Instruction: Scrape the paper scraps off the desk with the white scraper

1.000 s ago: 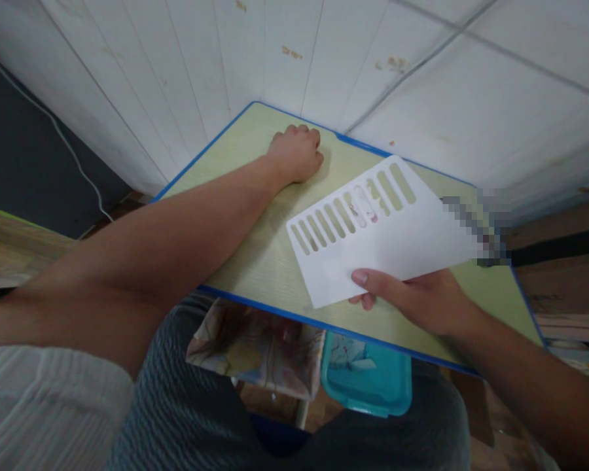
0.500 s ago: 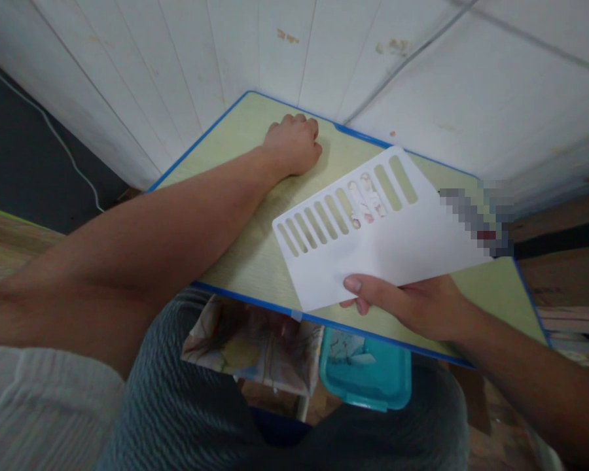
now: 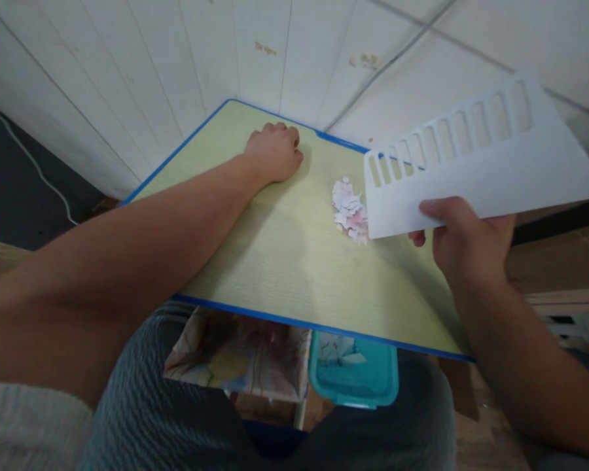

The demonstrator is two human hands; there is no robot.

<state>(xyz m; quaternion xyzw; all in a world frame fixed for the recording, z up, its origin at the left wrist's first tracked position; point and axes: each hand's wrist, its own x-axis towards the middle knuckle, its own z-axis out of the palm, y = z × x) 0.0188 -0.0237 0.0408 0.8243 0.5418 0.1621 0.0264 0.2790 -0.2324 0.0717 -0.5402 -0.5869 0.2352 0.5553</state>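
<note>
My right hand [image 3: 464, 239] grips the lower edge of a white slotted sheet [image 3: 495, 173], thumb on its front face. The stiff, flat sheet has a row of rounded slots along its upper edge and is held up, tilted, over the right side of the table [image 3: 275, 261]. A small heap of torn paper bits [image 3: 348, 209], white with some pink, lies on the tabletop beside the sheet's left edge. My left hand [image 3: 275, 152] rests on the table's far part in a loose fist, fingers curled under, with nothing showing in it.
Below the table's blue front edge are a patterned fabric-like container [image 3: 240, 373] and a turquoise plastic box [image 3: 356, 376] with scraps inside. A white panelled wall [image 3: 260, 72] with a cable [image 3: 387, 65] stands behind. Wooden boards [image 3: 559, 261] are on the right.
My right hand has lifted the slotted sheet up and to the right, uncovering the paper heap. My left hand stays on the table. The view has shifted slightly.
</note>
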